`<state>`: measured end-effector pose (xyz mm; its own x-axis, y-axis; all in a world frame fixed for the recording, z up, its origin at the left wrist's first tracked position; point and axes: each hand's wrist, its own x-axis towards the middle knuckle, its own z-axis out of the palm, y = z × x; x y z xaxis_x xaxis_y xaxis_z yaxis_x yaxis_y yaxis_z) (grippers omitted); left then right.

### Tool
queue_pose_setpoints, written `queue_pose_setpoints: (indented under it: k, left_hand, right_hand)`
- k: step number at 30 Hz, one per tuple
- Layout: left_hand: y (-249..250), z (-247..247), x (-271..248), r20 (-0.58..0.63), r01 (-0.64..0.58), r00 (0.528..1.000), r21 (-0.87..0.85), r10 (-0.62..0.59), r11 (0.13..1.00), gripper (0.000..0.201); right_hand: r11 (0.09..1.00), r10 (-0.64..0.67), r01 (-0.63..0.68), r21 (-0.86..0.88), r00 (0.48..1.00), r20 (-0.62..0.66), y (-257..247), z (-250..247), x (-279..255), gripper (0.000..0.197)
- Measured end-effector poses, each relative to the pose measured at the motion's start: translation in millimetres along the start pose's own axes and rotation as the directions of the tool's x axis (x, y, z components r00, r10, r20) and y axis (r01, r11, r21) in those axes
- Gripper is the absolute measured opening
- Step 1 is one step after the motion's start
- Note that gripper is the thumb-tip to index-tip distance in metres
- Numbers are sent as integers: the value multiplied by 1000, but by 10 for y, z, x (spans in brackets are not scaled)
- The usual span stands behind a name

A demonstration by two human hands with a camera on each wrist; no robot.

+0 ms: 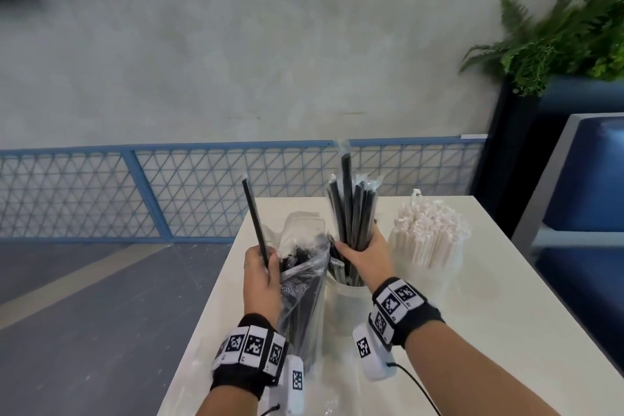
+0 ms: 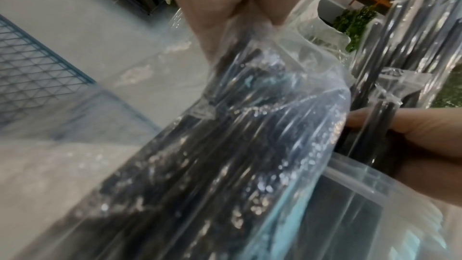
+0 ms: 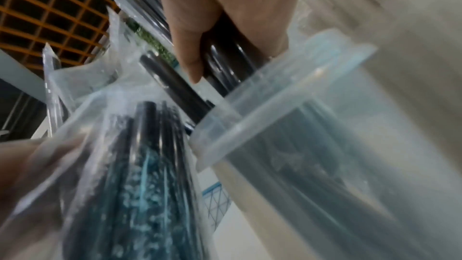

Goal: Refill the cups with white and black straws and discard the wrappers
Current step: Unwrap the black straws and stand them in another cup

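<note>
My left hand (image 1: 261, 272) grips a single black straw (image 1: 254, 218) that points up, and it also pinches the top of a clear plastic bag (image 1: 304, 294) of black straws (image 2: 225, 145). My right hand (image 1: 363, 255) grips a bundle of wrapped black straws (image 1: 351, 209) standing in a clear cup (image 1: 347, 306) (image 3: 287, 106). To the right a second cup (image 1: 429, 267) is packed with white paper-wrapped straws (image 1: 429, 223).
All of this stands on a white table (image 1: 489, 314) whose left edge runs beside grey floor. A blue mesh railing (image 1: 189, 192) crosses behind. A blue seat (image 1: 587, 186) and a green plant (image 1: 574, 30) are at the right. Clear wrapper scraps (image 1: 329, 405) lie near the table's front.
</note>
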<state>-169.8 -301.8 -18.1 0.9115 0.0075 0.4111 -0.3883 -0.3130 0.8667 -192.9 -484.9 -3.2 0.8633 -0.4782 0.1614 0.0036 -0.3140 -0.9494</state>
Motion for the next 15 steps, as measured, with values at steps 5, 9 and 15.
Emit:
queue_pose_setpoints:
  k: [5,9,15]
  left_hand:
    - [5,-37,-32,-8,0,1000,-4,0,1000,4]
    - [7,-33,-28,-8,20,1000,-22,-20,1000,4]
    - [-4,-33,-16,-1,40,999,-44,-40,998,6]
  right_hand:
    - [998,21,-22,-50,999,-29,69,12,17,59]
    - [995,30,-30,-93,1000,-7,123,9,44,51]
    - [958,120,-85,-275,986,115,89,-25,101,61]
